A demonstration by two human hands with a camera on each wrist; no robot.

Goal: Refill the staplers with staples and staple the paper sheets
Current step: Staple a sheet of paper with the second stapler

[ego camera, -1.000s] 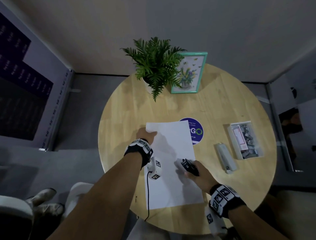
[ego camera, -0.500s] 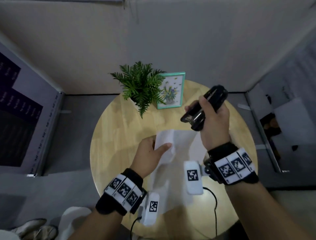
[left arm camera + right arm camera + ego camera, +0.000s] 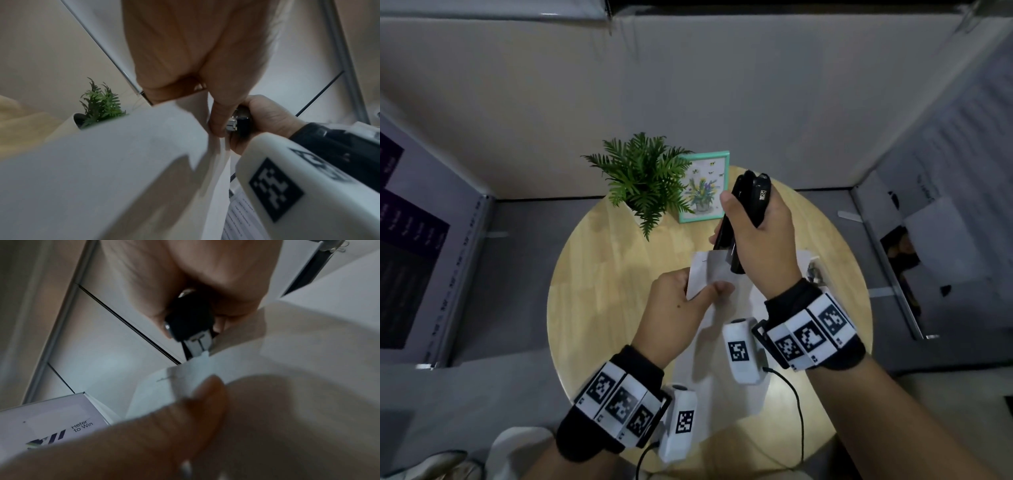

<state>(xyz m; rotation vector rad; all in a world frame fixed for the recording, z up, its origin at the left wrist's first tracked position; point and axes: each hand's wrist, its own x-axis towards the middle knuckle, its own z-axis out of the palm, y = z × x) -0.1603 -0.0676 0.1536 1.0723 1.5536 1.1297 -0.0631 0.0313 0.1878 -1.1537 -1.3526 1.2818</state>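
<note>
Gripping black stapler right hand, left hand pinching paper, staple only in right-wrist view.

A second ago the paper sheets lay flat on the table; the left hand has since lifted their far corner. The right hand has raised the black stapler off them, then swung it nose-down onto that corner's edge, apparently just touching it.

We see dim, flat light, perhaps from overhead; soft shadows fall on the worktop, the head view bows at its edges, and both wrist views smear with blur
</note>
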